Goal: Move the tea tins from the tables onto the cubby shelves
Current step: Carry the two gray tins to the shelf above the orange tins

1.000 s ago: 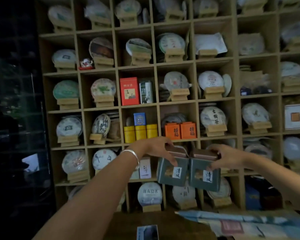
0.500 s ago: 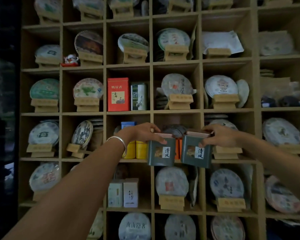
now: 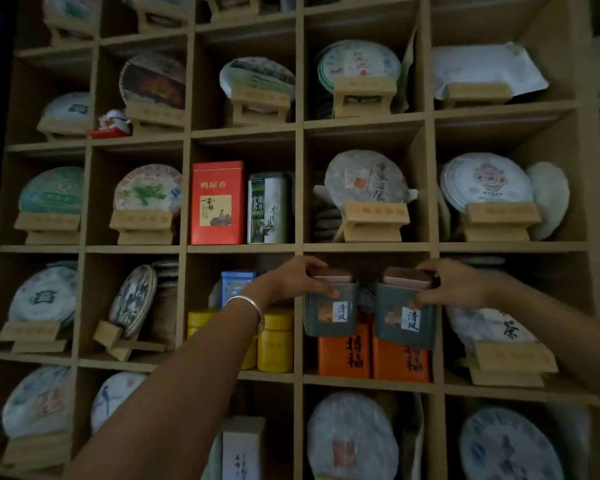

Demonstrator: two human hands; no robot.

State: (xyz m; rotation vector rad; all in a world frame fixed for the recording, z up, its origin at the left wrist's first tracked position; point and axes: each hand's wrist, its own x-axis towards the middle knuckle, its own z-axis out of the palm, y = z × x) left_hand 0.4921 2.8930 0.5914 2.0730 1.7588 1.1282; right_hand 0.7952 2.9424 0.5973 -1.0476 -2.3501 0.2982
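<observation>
Two grey-green tea tins are pinched at their lids, the left tin [image 3: 330,309] by the left hand [image 3: 293,278] and the right tin [image 3: 405,315] by the right hand [image 3: 456,284], before the cubby shelves' [image 3: 300,188] orange boxes [image 3: 373,351].

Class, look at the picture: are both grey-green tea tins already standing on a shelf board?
No. The left hand and right hand each hold a grey-green tin in front of the orange tins.
</observation>
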